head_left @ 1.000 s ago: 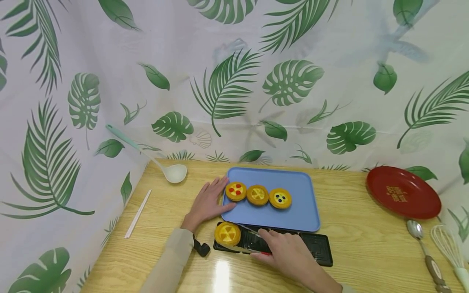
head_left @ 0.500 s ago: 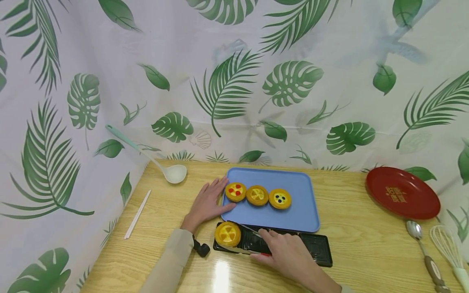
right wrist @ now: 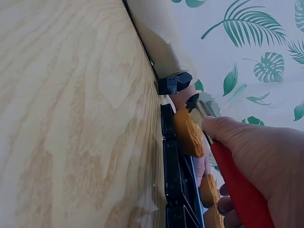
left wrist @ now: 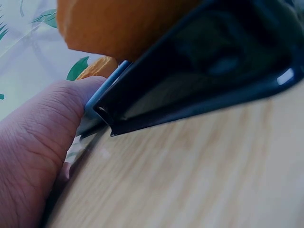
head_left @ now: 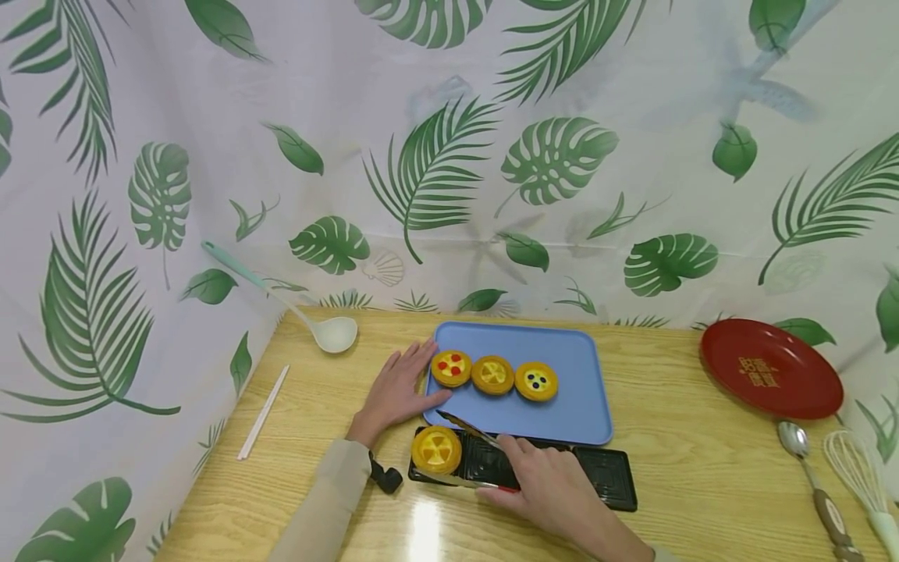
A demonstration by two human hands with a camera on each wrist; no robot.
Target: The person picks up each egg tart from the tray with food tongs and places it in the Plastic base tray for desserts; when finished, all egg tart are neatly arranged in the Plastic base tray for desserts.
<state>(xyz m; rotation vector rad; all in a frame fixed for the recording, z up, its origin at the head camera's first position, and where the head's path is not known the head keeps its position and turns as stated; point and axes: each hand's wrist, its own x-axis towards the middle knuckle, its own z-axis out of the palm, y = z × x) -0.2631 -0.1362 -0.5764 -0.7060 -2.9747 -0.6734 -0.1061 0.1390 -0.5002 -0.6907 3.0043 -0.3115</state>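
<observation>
My right hand grips a pair of tongs, whose red handle shows in the right wrist view. The tongs' two arms stand spread, one on either side of an egg tart with a yellow wedge pattern. That tart sits at the left end of a long black compartment tray. My left hand rests with extended fingers at the left edge of a blue tray, thumb over its near corner. In a row on the blue tray lie a red-dotted tart, a wedge-patterned tart and a dark-dotted tart.
A ladle and white chopsticks lie to the left. On the right are a red oval plate, a spoon and a whisk. A leaf-patterned cloth stands behind the table.
The tongs have spread wider: their far arm has swung away from the tart, over the blue tray's near edge. The tart and my left hand have stayed in place.
</observation>
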